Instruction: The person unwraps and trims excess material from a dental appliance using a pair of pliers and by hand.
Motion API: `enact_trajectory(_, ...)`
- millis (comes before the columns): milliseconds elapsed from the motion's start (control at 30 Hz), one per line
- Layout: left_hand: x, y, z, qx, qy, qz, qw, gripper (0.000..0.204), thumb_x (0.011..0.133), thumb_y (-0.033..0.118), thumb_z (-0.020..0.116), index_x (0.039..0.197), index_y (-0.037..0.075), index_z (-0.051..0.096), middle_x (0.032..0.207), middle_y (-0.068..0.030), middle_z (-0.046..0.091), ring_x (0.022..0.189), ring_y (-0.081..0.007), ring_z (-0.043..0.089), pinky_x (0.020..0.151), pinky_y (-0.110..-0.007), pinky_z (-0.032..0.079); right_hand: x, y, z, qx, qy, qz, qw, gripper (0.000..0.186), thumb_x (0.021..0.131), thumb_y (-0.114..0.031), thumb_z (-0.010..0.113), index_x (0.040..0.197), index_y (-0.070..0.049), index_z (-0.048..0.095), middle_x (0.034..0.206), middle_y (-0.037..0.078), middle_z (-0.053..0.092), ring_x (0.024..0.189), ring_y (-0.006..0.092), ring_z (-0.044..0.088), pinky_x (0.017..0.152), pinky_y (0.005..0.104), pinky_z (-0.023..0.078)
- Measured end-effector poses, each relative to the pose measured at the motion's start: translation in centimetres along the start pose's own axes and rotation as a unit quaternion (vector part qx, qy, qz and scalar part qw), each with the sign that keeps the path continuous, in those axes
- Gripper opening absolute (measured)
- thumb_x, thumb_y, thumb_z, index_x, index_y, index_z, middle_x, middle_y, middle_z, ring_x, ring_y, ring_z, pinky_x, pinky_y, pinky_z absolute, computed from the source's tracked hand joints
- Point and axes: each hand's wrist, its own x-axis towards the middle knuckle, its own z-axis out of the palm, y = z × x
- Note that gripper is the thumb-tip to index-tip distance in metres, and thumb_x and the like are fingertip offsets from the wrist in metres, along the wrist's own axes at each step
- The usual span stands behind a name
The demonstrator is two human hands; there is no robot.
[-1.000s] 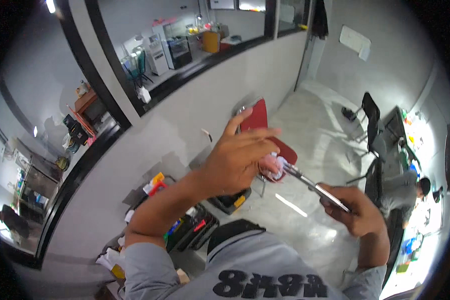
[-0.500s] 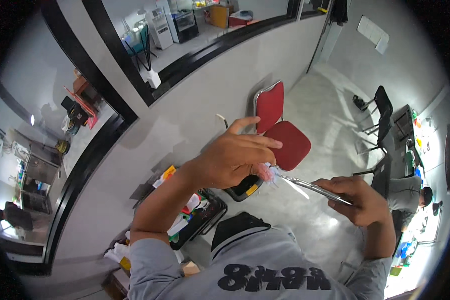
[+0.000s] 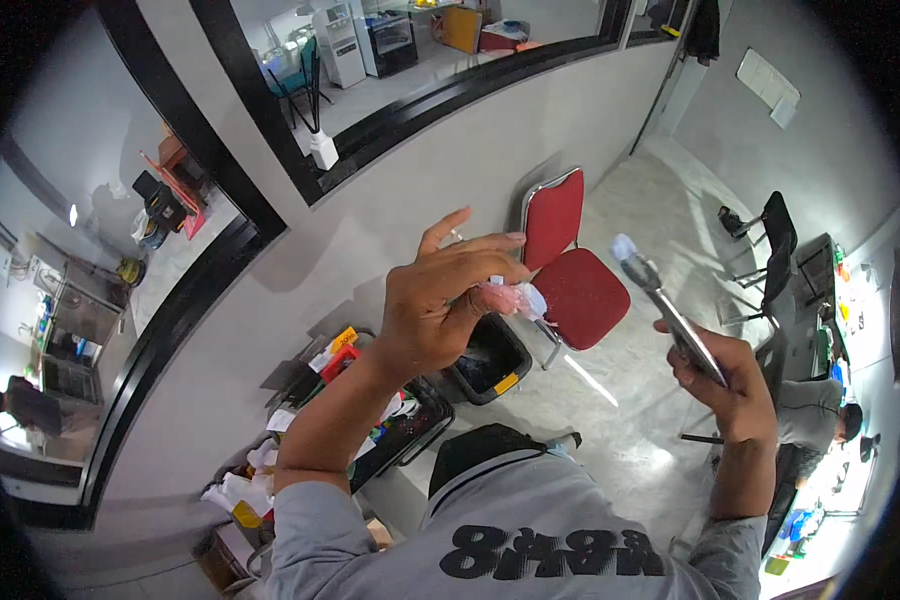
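My left hand [image 3: 425,310] is raised at the middle, its thumb and forefinger pinched on a small soft pink-and-white piece [image 3: 518,300] whose kind I cannot make out. Its other fingers are stretched out. To the right, my right hand [image 3: 725,385] is wrapped around a long shiny metal tool [image 3: 682,322] with a slim shaft, tilted up and to the left. At the tool's far end sits a pale whitish tuft [image 3: 624,247]. A gap separates this tip from the piece in my left hand. The tool's lower end is partly hidden by my fingers.
Beyond my hands stands a red padded chair [image 3: 575,300], with a black bin [image 3: 492,365] beside it. A black table [image 3: 415,440] at the left carries loose items. Black chairs [image 3: 770,245] and a seated person [image 3: 810,412] are at the right, along a lit bench.
The metal tool has moved away from the pink-and-white piece, and its tip now points up with a pale tuft showing. My left hand has shifted slightly left, keeping its pinch.
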Motion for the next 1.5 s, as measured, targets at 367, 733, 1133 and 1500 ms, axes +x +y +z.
enact_trajectory(367,-1.4,0.1,0.6,-0.249,0.077,-0.163,0.951,0.041,0.098,0.040,0.059,0.102,-0.001,0.061,0.103,-0.0169,0.068,0.106,-0.0284,0.064,0.103,-0.046,0.043,3.9,5.6,0.1,0.017,-0.130,0.073,0.989,0.055,0.083,0.005,0.060,0.138,-0.004,0.056,0.090,0.003,0.061,0.080,0.0140,0.053,0.075,0.0283,0.046)
enact_trajectory(733,-3.1,-1.6,2.3,-0.647,0.162,-0.213,0.714,0.047,0.100,0.038,0.051,0.130,0.001,0.051,0.086,-0.0054,0.059,0.083,-0.0196,0.056,0.081,-0.042,0.046,5.0,7.6,2.2,0.195,-0.098,0.187,0.958,0.045,0.087,-0.003,0.058,0.132,-0.001,0.056,0.114,0.015,0.068,0.106,0.0246,0.066,0.088,0.0338,0.052)
enact_trajectory(1133,-2.8,-0.2,3.3,-0.775,0.087,-0.263,0.567,0.036,0.093,0.036,0.056,0.117,0.008,0.054,0.089,-0.0045,0.050,0.071,-0.0167,0.049,0.057,-0.031,0.040,2.3,4.8,2.6,0.278,-0.130,0.103,0.946,0.055,0.089,0.002,0.059,0.143,-0.001,0.049,0.117,0.016,0.067,0.105,0.0244,0.065,0.094,0.0360,0.048)
enact_trajectory(1500,-3.4,-0.6,6.0,-0.829,0.005,-0.307,0.468,0.043,0.086,0.035,0.069,0.114,0.009,0.050,0.104,-0.0100,0.049,0.069,-0.0156,0.051,0.052,-0.029,0.041,1.0,4.0,1.7,0.161,-0.198,-0.017,0.967,0.058,0.091,0.005,0.059,0.146,0.001,0.043,0.119,0.013,0.067,0.105,0.0178,0.061,0.092,0.0303,0.046)
